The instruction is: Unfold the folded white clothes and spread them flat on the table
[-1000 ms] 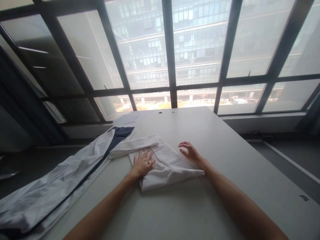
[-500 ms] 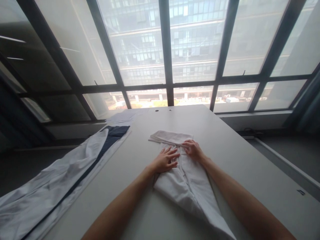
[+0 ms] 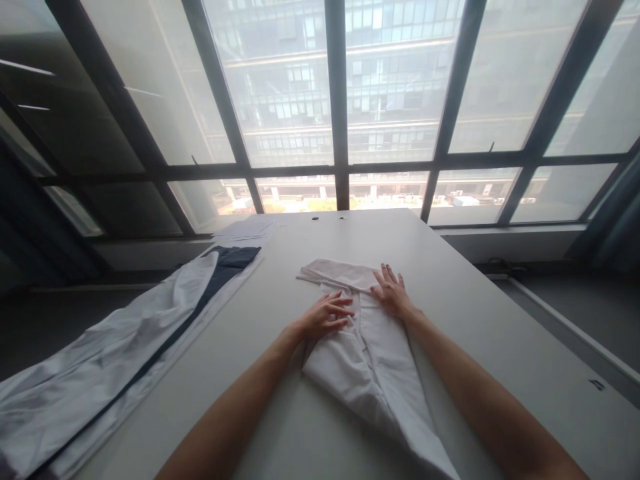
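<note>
Two open hands, left hand [image 3: 323, 316] and right hand [image 3: 393, 294], are pressing flat on a white cloth [image 3: 370, 353], gripping nothing; its overhanging near corner could be dragging the folds loose off the table [image 3: 450, 267].

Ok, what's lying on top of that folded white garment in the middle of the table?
Both hands lie flat on the folded white garment: the left hand and the right hand, fingers spread. The cloth beneath the palms is covered. The pale grey table lies under the garment.
</note>
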Demonstrator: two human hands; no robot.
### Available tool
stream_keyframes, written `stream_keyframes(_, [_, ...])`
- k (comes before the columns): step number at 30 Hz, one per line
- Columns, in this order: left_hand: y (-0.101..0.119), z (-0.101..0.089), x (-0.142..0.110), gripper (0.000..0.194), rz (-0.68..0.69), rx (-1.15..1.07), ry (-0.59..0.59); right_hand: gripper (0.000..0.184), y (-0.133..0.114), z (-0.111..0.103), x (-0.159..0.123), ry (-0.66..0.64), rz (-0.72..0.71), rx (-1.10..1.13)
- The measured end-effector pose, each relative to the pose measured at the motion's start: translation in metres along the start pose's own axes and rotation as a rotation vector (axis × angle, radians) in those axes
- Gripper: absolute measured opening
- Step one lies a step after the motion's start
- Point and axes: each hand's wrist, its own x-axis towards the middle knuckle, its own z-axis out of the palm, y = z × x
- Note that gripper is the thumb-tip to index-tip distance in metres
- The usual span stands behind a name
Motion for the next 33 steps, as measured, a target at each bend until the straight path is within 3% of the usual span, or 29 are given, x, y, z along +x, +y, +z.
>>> stream_keyframes(3, [0.001,0.006,-0.001,0.038,0.034,0.000,0.097,0.052,0.000,-0.002,-0.002,0.101,0.071,-0.047])
stream_keyframes(5, [0.000,0.010,0.000,0.039,0.056,-0.045,0.197,0.045,0.000,-0.005,-0.004,0.164,0.023,-0.038])
stream_keyframes(7, [-0.003,0.012,0.002,0.032,0.021,-0.071,0.345,0.038,0.001,-0.008,-0.006,0.131,-0.049,-0.018])
stream_keyframes(10, [-0.019,0.004,0.002,0.024,-0.188,0.049,0.601,0.034,0.007,-0.010,-0.007,-0.005,-0.074,0.004])
stream_keyframes(13, [-0.048,-0.018,-0.001,0.036,-0.422,0.185,0.719,0.027,0.010,-0.014,-0.005,-0.059,-0.058,0.001])
stream_keyframes(17, [-0.094,-0.052,0.000,0.059,-0.568,0.170,0.657,0.015,0.001,-0.027,0.004,-0.134,-0.012,-0.074])
stream_keyframes(22, [-0.133,-0.082,0.018,0.071,-0.597,0.013,0.420,0.018,-0.009,-0.042,0.014,-0.343,0.038,-0.108])
stream_keyframes(24, [-0.142,-0.091,0.027,0.062,-0.594,-0.070,0.342,0.022,-0.008,-0.048,0.018,-0.458,-0.010,-0.093])
stream_keyframes(27, [-0.150,-0.105,0.040,0.031,-0.618,-0.201,0.279,0.015,-0.002,-0.058,0.032,-0.571,-0.094,-0.084])
stream_keyframes(30, [-0.149,-0.123,0.056,0.025,-0.636,-0.374,0.240,0.007,0.008,-0.071,0.067,-0.576,-0.043,0.001])
stream_keyframes(33, [-0.137,-0.139,0.077,0.034,-0.592,-0.553,0.255,0.009,0.019,-0.081,0.115,-0.392,0.171,0.103])
